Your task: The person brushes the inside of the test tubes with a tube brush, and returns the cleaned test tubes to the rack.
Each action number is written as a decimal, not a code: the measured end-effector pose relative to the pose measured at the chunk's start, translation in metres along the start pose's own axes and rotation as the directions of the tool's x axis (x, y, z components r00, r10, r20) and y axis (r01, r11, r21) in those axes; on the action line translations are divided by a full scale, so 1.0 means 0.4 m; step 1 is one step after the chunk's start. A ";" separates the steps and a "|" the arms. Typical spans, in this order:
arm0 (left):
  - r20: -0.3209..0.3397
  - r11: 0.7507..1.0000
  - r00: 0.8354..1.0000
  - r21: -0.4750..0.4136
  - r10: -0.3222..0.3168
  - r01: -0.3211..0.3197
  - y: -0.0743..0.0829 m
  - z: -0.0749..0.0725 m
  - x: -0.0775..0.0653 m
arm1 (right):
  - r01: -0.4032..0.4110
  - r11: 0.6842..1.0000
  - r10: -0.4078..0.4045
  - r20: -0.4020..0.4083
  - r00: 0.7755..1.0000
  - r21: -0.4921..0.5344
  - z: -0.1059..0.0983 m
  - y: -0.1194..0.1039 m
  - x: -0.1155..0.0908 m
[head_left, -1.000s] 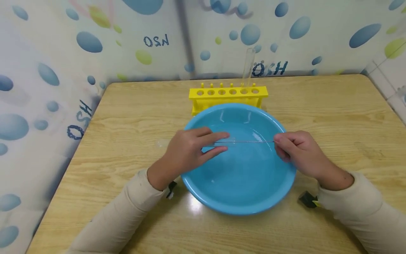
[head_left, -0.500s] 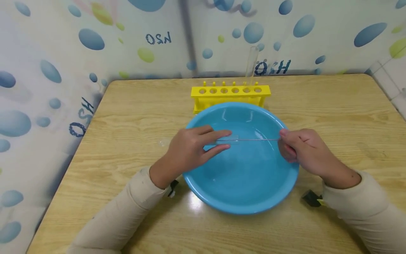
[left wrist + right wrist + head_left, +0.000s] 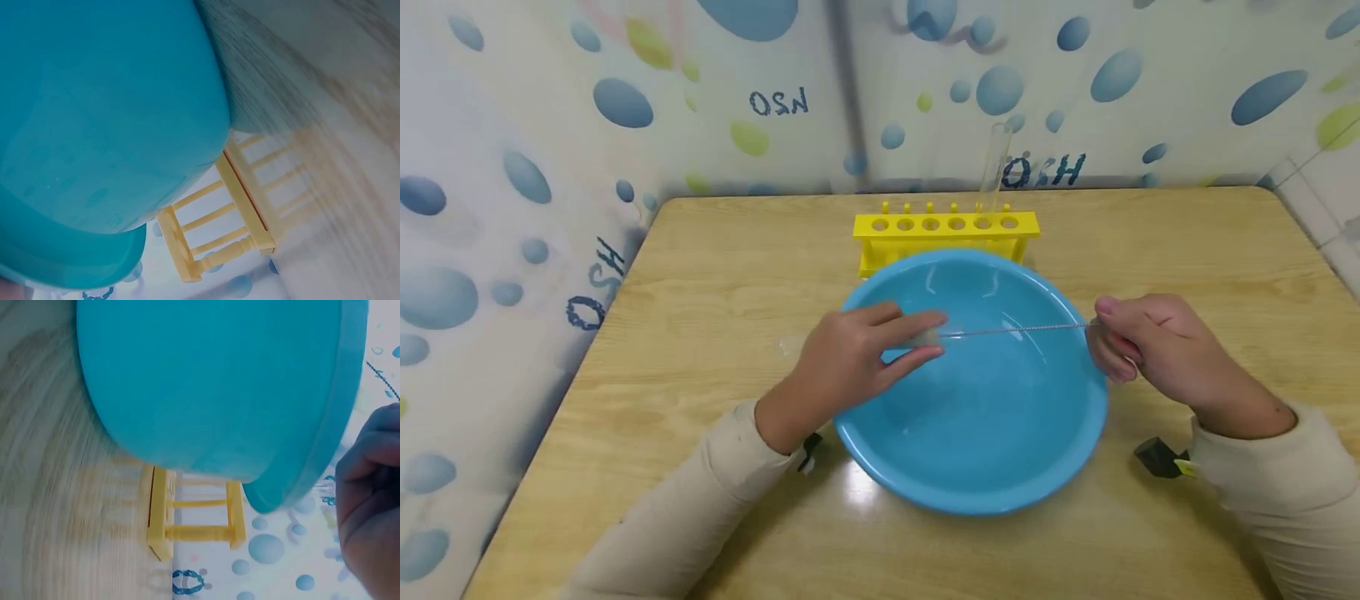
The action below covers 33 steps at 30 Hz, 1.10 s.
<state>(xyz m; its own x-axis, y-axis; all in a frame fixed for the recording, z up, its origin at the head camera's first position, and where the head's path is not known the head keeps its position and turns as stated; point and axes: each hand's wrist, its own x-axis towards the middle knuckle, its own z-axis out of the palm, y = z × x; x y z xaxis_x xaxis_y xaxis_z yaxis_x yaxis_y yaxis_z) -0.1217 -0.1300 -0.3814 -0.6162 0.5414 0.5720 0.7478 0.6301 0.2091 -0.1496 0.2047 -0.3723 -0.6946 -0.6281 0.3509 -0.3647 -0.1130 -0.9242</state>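
Observation:
Over the blue basin, my left hand holds a clear test tube lying level, pinched between thumb and fingers. Most of the tube is hidden behind that hand; its rounded end shows faintly at the left. My right hand grips the end of a test tube brush by its thin twisted wire. Whitish bristles sit at the tube's mouth, between the left fingertips. In the right wrist view, the curled right hand is at the right edge, beside the basin.
Behind the basin stands a yellow test tube rack, with another clear test tube upright in one hole. All of it is on a wooden table against a patterned wall. The basin's rim lies below both hands.
My right hand has moved to the right, drawing the brush wire out of the tube. The bristles now show at the tube's mouth. The left hand has stayed nearly still.

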 end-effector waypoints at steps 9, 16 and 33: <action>0.002 1.000 1.000 -0.007 -0.019 0.019 0.003 0.002 -0.003 | 0.021 1.000 -0.020 -0.011 1.000 0.019 -0.026 -0.001 0.000; -0.004 1.000 1.000 -0.003 -0.014 0.014 0.001 0.003 -0.004 | 0.085 0.993 -0.083 -0.025 0.996 0.079 -0.024 0.010 -0.001; 0.011 0.997 0.997 0.007 -0.081 0.081 -0.003 0.000 -0.005 | -0.063 0.992 0.090 -0.254 0.963 0.110 -0.009 0.010 0.011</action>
<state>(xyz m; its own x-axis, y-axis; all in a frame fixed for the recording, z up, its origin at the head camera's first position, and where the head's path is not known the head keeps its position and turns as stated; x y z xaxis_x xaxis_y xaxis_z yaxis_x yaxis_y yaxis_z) -0.1213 -0.1318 -0.3827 -0.6775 0.4950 0.5440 0.6938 0.6756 0.2494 -0.1562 0.2044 -0.3739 -0.8591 -0.4195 0.2933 -0.2495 -0.1572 -0.9555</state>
